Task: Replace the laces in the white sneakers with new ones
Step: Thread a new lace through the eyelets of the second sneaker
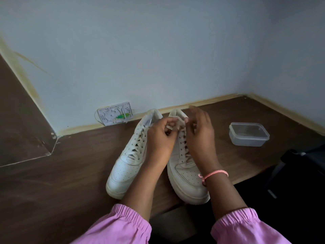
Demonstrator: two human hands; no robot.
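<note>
A person in pink sleeves is working at the top of the right-hand sneaker (186, 166) of a white pair sitting side by side on a dark wooden surface, toes pointing back toward the wearer of the camera and heels toward the wall. The left hand (161, 136) is curling its fingers around the pale lace (173, 123) at the shoe's collar, pinching it just above the top eyelets. The right hand (199, 128) is hovering on the other side of the same lace end, blurred in motion; whether its fingers are actually holding the lace cannot be told. Both hands are lying about equally near the knot, one on each side of the tongue.

The shoe's long axis is running from the person away to the wall, so any pull to free the lace looks likely to go up and outward across that axis. The second sneaker (126, 161), just to the left of the first, is sitting fully laced. A lidded clear plastic container (248, 134) is resting well to the right of the sneakers.
</note>
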